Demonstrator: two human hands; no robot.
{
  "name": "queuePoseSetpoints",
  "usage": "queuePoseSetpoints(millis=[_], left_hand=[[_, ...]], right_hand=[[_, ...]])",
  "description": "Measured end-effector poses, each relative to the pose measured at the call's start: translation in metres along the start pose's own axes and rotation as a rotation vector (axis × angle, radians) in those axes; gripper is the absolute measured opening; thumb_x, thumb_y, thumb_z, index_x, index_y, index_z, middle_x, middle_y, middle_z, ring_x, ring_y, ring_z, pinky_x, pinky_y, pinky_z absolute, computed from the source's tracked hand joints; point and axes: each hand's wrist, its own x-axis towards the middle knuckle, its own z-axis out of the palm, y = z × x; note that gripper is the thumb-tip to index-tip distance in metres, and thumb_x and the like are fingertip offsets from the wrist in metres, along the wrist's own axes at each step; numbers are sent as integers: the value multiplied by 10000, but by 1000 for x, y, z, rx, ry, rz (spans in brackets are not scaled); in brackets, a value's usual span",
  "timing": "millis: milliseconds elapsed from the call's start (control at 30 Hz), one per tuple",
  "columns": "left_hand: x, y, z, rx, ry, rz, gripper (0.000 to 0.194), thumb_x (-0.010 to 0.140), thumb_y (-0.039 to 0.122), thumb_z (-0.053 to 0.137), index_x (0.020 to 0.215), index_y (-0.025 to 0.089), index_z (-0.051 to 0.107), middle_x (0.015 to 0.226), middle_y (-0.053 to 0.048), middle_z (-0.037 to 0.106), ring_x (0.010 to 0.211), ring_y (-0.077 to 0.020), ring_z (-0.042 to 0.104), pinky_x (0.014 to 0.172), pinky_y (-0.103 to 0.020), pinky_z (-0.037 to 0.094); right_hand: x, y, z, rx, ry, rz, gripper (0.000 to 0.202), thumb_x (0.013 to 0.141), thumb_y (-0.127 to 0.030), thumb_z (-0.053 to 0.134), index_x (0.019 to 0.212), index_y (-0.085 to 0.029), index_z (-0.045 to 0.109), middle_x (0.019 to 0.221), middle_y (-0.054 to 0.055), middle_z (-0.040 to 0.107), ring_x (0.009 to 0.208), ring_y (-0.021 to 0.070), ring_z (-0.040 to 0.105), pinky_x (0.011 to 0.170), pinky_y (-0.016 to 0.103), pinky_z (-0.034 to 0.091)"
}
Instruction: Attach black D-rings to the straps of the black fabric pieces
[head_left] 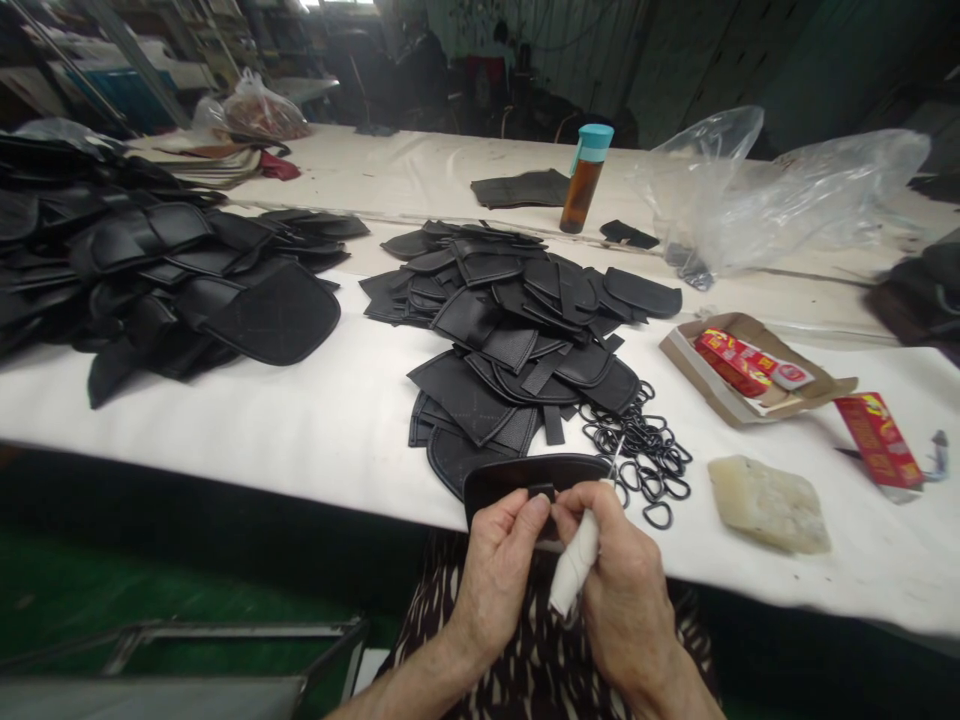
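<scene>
My left hand (pixel 499 565) grips a black leather piece (pixel 491 482) at the table's front edge, thumb and fingers pinched near a small black strap (pixel 541 491). My right hand (pixel 626 570) is closed around a white-wrapped handle (pixel 576 565) with a thin metal tip, its fingertips also touching the leather piece by the strap. Just beyond lies a pile of black leather pieces (pixel 480 395). Black D-rings (pixel 649 460) lie in a heap right of that pile. Whether a ring is between my fingertips is too small to tell.
A larger black pile (pixel 277 310) lies left. To the right are an opened cardboard box (pixel 686 365) with red packets, a yellowish block (pixel 769 503) and a red packet (pixel 879 440). Behind stand a bottle (pixel 581 185) and clear plastic bags (pixel 810 195).
</scene>
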Motion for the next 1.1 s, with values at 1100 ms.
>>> queuePoseSetpoints(millis=[1100], left_hand=[[1, 11, -7, -329, -14, -215, 269, 801, 367, 616, 780, 99, 630, 694, -71, 677, 607, -148, 629, 639, -279, 496]], right_hand=[[24, 8, -6, 361, 200, 203, 136, 792, -250, 605, 736, -236, 482, 850, -1, 667, 794, 171, 614, 745, 315, 483]])
